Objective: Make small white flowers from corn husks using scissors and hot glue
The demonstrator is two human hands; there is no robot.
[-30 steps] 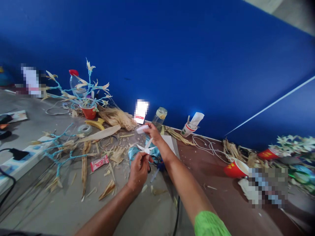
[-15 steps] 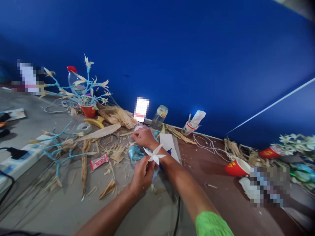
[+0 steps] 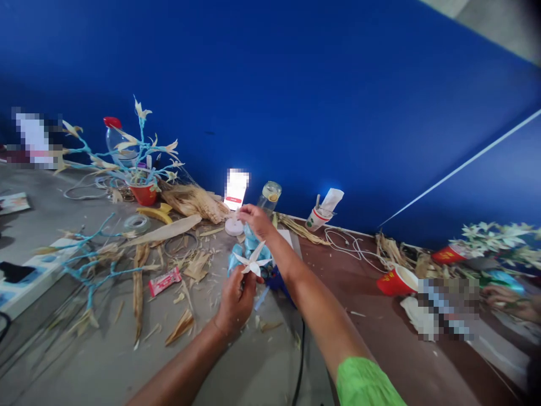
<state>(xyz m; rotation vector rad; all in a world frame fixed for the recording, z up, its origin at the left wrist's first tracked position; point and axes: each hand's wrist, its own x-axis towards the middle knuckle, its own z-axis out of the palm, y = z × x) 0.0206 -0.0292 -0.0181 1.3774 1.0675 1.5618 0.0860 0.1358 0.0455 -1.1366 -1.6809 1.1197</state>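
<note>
1. The left hand (image 3: 235,300) pinched a white flower (image 3: 253,267) from below, holding it above the counter (image 3: 131,372), petals fanned out.
2. The right hand (image 3: 258,221), fingertips bunched, was beside a round white tub (image 3: 234,228); whether it gripped anything, I cannot tell.
3. Shiny blue material (image 3: 236,257) lay behind the flower, a pink packet (image 3: 164,282) to its left.

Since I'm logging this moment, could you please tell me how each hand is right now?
Left hand: closed, holding the white flower.
Right hand: near the white round object; whether it grips anything cannot be told.
</note>
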